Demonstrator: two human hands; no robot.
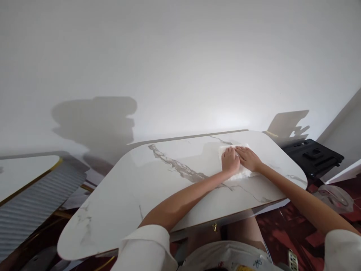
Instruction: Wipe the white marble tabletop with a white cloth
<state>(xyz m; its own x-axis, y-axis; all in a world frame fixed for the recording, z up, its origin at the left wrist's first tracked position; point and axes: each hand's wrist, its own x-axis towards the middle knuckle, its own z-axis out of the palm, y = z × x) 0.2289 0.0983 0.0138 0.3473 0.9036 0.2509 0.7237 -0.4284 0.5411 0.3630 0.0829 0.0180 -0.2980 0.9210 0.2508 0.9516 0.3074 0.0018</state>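
A white cloth (242,175) lies on the right half of a white marble-patterned tabletop (113,199). Both my hands press down on it, side by side and touching. My left hand (230,161) has its fingers bent and pressed together onto the cloth. Beside it, my right hand (248,158) lies flat across the cloth with fingers stretched toward the left hand. Much of the cloth's middle is hidden under them.
A white wall (180,75) rises behind the tabletop. At left stands another table (25,173) with a gold edge and ribbed side. Right of the tabletop are a black case (316,156) and a clear plastic bag (335,197) above a red floor (299,226).
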